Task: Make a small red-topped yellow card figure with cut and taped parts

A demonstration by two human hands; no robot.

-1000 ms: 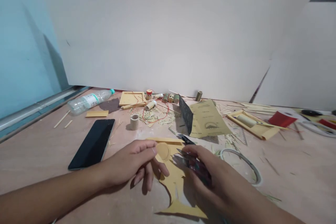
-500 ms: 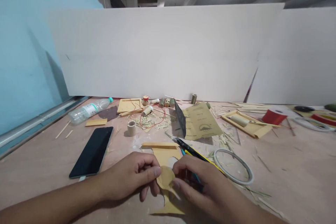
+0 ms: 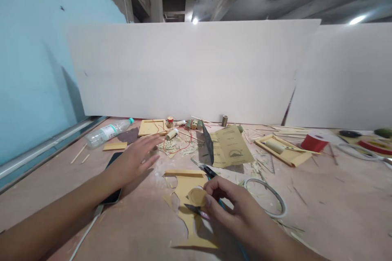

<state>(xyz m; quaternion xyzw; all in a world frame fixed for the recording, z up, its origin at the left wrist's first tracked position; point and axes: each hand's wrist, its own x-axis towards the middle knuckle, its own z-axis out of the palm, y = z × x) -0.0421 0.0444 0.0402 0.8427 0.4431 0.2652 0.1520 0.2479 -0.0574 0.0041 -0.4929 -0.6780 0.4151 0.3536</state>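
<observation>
My right hand (image 3: 228,202) is closed, pinching a round yellow disc (image 3: 196,196) between thumb and fingers; a dark pointed blade of small snips (image 3: 191,209) sticks out below it. Both are over a yellow sheet (image 3: 183,183) with curved cut-outs that lies flat on the table. My left hand (image 3: 134,159) is open, fingers stretched flat and apart, hovering over the table left of the sheet. Its fingertips are close to a pile of straw scraps and red thread (image 3: 176,144). It holds nothing.
A black phone (image 3: 112,197) lies partly under my left forearm. Farther back are a plastic bottle (image 3: 105,132), a wooden frame (image 3: 151,127), folded sandpaper (image 3: 229,147), a tape ring (image 3: 266,195), a red spool (image 3: 312,142) and a white board (image 3: 190,69).
My left hand let go of the disc and moved up and left over the phone, opening flat. The right hand now holds the disc alone. The camera has tilted upward.
</observation>
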